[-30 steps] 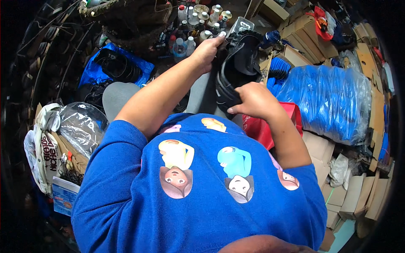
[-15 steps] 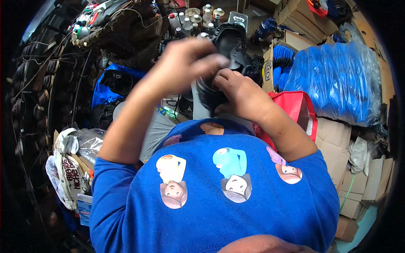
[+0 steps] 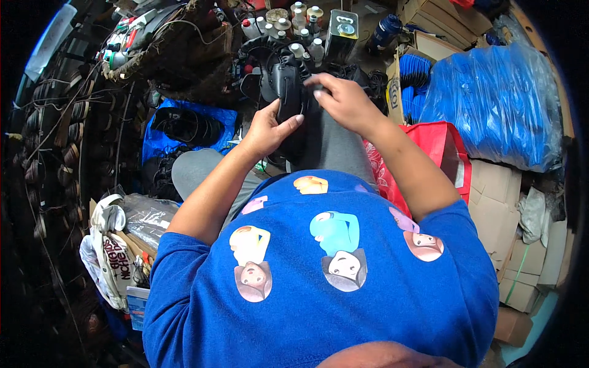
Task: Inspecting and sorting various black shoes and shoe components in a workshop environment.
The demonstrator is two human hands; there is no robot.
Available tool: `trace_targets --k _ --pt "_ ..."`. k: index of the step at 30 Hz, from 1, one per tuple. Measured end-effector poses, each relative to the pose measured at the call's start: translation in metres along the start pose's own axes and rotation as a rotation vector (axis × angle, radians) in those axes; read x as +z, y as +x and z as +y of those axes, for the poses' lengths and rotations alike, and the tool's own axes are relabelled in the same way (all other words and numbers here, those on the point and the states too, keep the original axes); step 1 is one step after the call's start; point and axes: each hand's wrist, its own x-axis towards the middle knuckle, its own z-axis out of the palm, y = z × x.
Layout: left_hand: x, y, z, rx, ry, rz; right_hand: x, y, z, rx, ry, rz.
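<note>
A black leather shoe with a gathered, ruffled edge stands tilted up over my lap. My left hand is wrapped round its near end, the thumb lying across the black leather. Just to the right of the shoe is my right hand. Its forefinger and thumb point at the shoe's side with a gap between them, and the forefinger's tip is slightly smeared. Whether that tip touches the leather I cannot tell. The remaining right fingers are curled and partly hidden.
Several bottles and a metal can stand beyond the shoe. To the right are a red bag, a plastic-wrapped blue bundle and cardboard. At left, black items lie on a blue sheet.
The shoe has turned and shifted left. My left hand, blurred above it before, now grips its near end. My right hand has come off the shoe to its right side.
</note>
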Motion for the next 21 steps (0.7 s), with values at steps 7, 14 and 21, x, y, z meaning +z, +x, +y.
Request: trace_targets --k 7,14,21 --pt "0.001 0.002 0.002 0.102 0.190 -0.025 0.010 0.062 0.017 0.251 -0.565 -0.447" --pt "-0.011 -0.002 -0.001 -0.029 -0.066 0.126 -0.014 0.041 0.039 0.494 0.590 -0.368" --pt "0.012 0.016 0.021 -0.192 0.258 0.081 -0.016 0.020 0.061 0.435 1.167 -0.295"
